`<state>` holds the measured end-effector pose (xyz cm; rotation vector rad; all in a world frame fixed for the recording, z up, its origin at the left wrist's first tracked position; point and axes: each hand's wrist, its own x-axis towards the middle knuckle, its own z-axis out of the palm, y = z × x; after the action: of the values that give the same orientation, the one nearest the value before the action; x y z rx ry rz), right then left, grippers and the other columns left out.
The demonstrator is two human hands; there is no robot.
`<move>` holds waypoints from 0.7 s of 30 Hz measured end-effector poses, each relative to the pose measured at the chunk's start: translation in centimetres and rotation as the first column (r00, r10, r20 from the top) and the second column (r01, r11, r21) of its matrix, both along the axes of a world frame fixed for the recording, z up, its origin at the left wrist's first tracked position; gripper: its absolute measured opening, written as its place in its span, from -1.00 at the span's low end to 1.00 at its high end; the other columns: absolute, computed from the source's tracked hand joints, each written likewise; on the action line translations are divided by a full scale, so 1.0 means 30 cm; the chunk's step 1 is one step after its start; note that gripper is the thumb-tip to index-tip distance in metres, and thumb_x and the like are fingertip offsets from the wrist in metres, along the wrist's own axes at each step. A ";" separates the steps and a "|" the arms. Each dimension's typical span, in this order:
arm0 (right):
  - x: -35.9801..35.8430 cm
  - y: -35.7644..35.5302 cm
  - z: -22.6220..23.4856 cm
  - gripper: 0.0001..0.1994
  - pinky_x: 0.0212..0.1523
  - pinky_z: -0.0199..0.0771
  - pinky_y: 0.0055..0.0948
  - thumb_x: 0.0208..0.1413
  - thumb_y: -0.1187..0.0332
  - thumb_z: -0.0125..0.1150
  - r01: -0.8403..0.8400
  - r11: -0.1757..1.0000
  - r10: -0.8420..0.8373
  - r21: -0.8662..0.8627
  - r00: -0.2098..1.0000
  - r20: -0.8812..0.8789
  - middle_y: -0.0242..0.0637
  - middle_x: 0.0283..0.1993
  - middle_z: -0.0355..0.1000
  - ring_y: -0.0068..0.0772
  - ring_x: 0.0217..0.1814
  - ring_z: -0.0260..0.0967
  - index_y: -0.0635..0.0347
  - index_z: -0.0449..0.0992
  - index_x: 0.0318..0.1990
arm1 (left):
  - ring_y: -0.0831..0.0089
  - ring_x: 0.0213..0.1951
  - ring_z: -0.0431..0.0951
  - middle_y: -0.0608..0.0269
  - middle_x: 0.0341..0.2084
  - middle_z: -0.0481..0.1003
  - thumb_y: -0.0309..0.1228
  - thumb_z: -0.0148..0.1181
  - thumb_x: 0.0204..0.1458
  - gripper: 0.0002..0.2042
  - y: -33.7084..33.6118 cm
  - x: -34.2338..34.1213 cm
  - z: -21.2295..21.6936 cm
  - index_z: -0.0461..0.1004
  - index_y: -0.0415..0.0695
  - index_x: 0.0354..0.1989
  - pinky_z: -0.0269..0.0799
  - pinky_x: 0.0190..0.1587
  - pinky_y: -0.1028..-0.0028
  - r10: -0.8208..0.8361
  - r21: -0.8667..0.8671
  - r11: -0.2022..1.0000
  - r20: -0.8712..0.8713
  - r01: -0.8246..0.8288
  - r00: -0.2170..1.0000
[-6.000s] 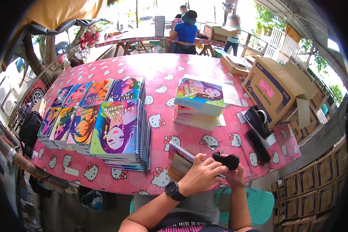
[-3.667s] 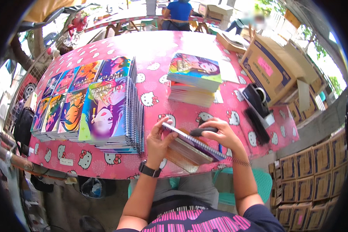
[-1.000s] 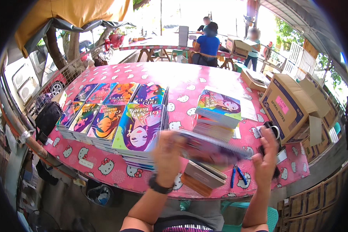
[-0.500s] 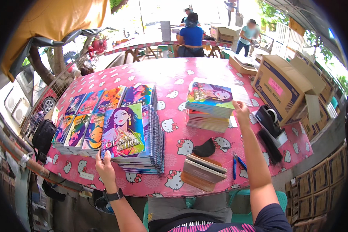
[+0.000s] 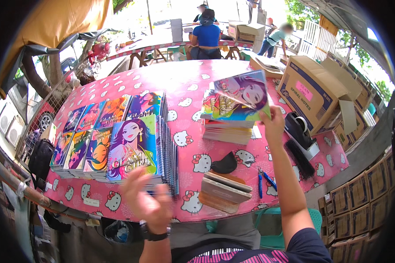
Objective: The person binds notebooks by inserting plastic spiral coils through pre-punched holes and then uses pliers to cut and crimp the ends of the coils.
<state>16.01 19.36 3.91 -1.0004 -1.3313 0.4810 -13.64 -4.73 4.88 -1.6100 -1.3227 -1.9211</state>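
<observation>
My right hand (image 5: pixel 272 122) pinches the lower right corner of a notebook (image 5: pixel 246 87) with a girl in bright colours on its cover. It is raised and tilted above a stack of notebooks (image 5: pixel 229 130) at the right of the table, and a similar cover shows underneath. My left hand (image 5: pixel 148 199), blurred by motion, holds nothing and has its fingers apart. It hovers by the near edge of a tall stack of spiral notebooks (image 5: pixel 134 142). Left of that stack, several lower piles of notebooks (image 5: pixel 98 151) lie in two rows, covers up.
Close to me lie a wooden block holder (image 5: pixel 226 191), a black pouch-like piece (image 5: pixel 224 163) and blue-handled pliers (image 5: pixel 266 182). A black brush (image 5: pixel 299 160), a tape dispenser (image 5: pixel 300 131) and an open carton (image 5: pixel 314 94) stand at the right. Other people work farther back.
My right hand has lifted the notebook off the right stack and tilted it. My left hand has let go of the left stack's near corner and moved right. The view has shifted slightly.
</observation>
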 end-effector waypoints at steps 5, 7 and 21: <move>0.010 -0.446 -0.031 -0.80 -0.40 0.44 -0.56 0.07 0.46 0.24 -0.174 0.982 0.179 0.071 0.982 -0.064 -0.30 -0.33 0.38 -0.56 -0.39 0.38 0.27 0.36 -0.21 | 0.30 0.00 0.41 0.04 -0.06 0.42 -0.56 0.19 -0.02 -0.66 0.147 0.183 -0.017 0.34 -0.29 -0.03 0.29 0.07 0.40 -0.197 -0.435 0.814 0.417 0.385 0.888; -0.004 -0.588 -0.099 -0.82 -0.36 0.45 -0.56 0.07 0.52 0.22 -0.222 0.974 0.214 -0.052 0.969 -0.124 -0.31 -0.33 0.38 -0.56 -0.37 0.38 0.27 0.35 -0.21 | 0.39 -0.07 0.45 0.12 -0.12 0.45 -0.60 0.14 0.03 -0.69 0.175 0.156 -0.089 0.32 -0.28 -0.03 0.33 0.01 0.49 -0.307 -0.472 0.668 0.529 0.575 0.791; 0.114 -0.683 -0.241 -0.83 -0.29 0.39 -0.51 -0.05 0.55 0.32 -0.374 0.917 0.393 -0.139 0.905 0.163 -0.31 -0.34 0.45 -0.52 -0.34 0.39 0.30 0.46 -0.30 | 0.48 -0.23 0.49 0.21 -0.31 0.51 -0.62 0.10 0.07 -0.74 0.212 0.141 -0.139 0.37 -0.25 -0.04 0.38 -0.13 0.46 -0.627 -0.426 0.457 0.469 0.781 0.623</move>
<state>19.42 -1.14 -3.31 -0.8839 -1.7010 0.7771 -9.39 1.63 0.71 -2.6829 -1.6318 -2.3559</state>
